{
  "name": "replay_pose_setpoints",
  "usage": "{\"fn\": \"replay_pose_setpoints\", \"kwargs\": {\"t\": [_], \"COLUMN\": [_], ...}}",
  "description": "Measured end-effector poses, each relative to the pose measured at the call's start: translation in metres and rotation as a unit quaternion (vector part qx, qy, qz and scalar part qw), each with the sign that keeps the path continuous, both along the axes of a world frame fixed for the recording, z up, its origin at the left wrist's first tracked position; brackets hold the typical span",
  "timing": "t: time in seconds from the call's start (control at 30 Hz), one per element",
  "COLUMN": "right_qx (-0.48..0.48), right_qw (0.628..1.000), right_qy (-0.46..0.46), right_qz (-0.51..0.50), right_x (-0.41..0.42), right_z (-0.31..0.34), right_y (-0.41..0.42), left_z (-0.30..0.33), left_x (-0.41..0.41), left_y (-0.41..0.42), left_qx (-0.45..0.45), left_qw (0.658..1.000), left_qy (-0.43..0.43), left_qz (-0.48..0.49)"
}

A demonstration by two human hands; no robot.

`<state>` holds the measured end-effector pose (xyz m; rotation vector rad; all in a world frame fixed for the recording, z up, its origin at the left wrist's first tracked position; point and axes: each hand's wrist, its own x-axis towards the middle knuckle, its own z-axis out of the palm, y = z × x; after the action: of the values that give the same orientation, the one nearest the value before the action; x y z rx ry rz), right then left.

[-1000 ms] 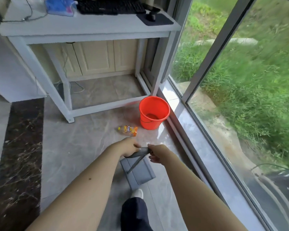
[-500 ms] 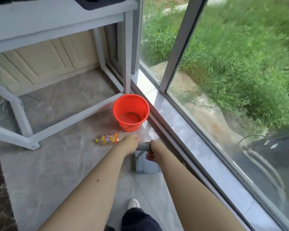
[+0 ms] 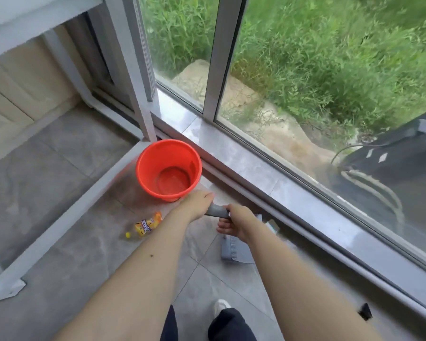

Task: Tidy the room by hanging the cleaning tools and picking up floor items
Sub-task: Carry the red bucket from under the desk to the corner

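Grey plastic handle point(image 3: 217, 210) of a cleaning tool — held from both ends, just in front of the orange bucket point(image 3: 168, 169). Left hand point(image 3: 197, 204) wraps its grip over the near-bucket end; right hand point(image 3: 234, 223) curls its grip around the other end, fingers underneath. Grey tool head point(image 3: 231, 249) lies low over the floor tiles point(image 3: 59, 254), beside the window sill point(image 3: 268, 175). Yellow snack wrapper point(image 3: 146, 225) lies on the floor, near the left forearm, untouched. White bench frame point(image 3: 67, 212) stands left of the bucket. Likely step: lifting the tool for hanging — best raised level, clear of bucket and glass.
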<state>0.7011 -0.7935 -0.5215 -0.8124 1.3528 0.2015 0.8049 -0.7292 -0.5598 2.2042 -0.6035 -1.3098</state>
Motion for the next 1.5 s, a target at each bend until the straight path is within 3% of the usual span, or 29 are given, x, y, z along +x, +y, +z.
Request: {"fn": "replay_pose_setpoints", "kwargs": {"t": [0.13, 0.27, 0.4, 0.5, 0.57, 0.67, 0.73, 0.87, 1.07, 1.17, 1.37, 1.5], "right_qx": [-0.012, -0.017, -0.030, -0.087, -0.173, -0.307, -0.354, -0.368, -0.375, -0.398, -0.466, -0.470], "right_qw": [0.997, 0.993, 0.998, 0.995, 0.975, 0.910, 0.880, 0.869, 0.854, 0.834, 0.757, 0.743], "right_qy": [0.026, 0.038, 0.013, -0.016, 0.017, 0.084, 0.115, 0.133, 0.124, 0.124, 0.151, 0.156], "right_qz": [-0.078, -0.111, -0.056, 0.045, 0.138, 0.264, 0.295, 0.302, 0.338, 0.362, 0.432, 0.450], "right_x": [0.014, 0.035, 0.063, 0.077, 0.080, 0.083, 0.085, 0.101, 0.141, 0.154, 0.165, 0.169], "right_z": [-0.031, -0.059, -0.079, -0.102, -0.117, -0.146, -0.161, -0.189, -0.233, -0.255, -0.286, -0.296], "right_y": [-0.004, -0.001, -0.003, -0.005, -0.006, -0.003, -0.001, -0.002, -0.006, -0.007, -0.005, -0.003], "left_z": [-0.029, -0.061, -0.087, -0.113, -0.132, -0.160, -0.179, -0.224, -0.286, -0.309, -0.346, -0.363], "left_x": [0.022, 0.043, 0.064, 0.081, 0.089, 0.098, 0.105, 0.119, 0.134, 0.142, 0.154, 0.162], "left_y": [-0.018, -0.026, -0.033, -0.041, -0.044, -0.044, -0.038, -0.012, 0.010, 0.014, 0.016, 0.021], "left_qx": [0.000, -0.008, -0.004, -0.006, -0.020, -0.070, -0.057, 0.020, 0.148, 0.199, 0.156, 0.107], "left_qw": [0.996, 0.995, 0.997, 0.997, 0.998, 0.991, 0.985, 0.966, 0.922, 0.895, 0.860, 0.842], "left_qy": [0.027, 0.017, -0.049, -0.076, -0.053, 0.034, 0.022, -0.025, 0.035, 0.019, 0.079, 0.121], "left_qz": [-0.082, -0.096, -0.055, -0.008, 0.022, 0.110, 0.162, 0.255, 0.356, 0.398, 0.479, 0.515]}}
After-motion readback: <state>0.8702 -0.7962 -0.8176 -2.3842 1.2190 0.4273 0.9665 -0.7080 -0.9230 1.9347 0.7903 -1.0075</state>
